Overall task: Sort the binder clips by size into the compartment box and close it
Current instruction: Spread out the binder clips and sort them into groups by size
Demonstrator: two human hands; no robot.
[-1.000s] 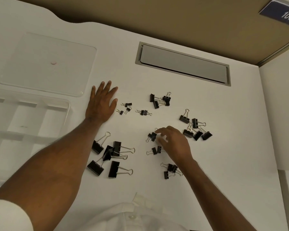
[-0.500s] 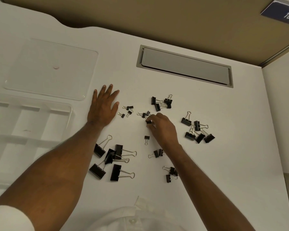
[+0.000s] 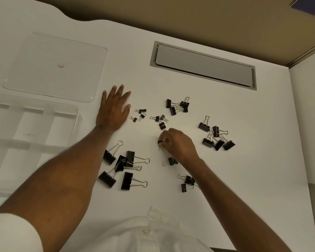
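Black binder clips lie scattered on the white table. Several large clips (image 3: 125, 165) sit near my left forearm, medium ones at the right (image 3: 215, 136) and upper middle (image 3: 177, 105), tiny ones (image 3: 140, 114) beside my left hand. My left hand (image 3: 114, 108) rests flat on the table, fingers straight. My right hand (image 3: 178, 144) pinches a small clip (image 3: 160, 142) with curled fingertips, just below a cluster of small clips (image 3: 160, 120). The clear compartment box (image 3: 65, 110) stands at the left, its compartments holding no clips that I can see. Its clear lid (image 3: 56, 66) lies flat behind it.
A grey cable hatch (image 3: 204, 65) is set into the table at the back. More small clips lie under my right wrist (image 3: 170, 161) and forearm (image 3: 186, 181). A partition wall (image 3: 309, 115) bounds the table on the right.
My right hand put a small clip down by the upper small cluster, then drew back toward me and pinched the lone small clip. The left hand stayed flat.
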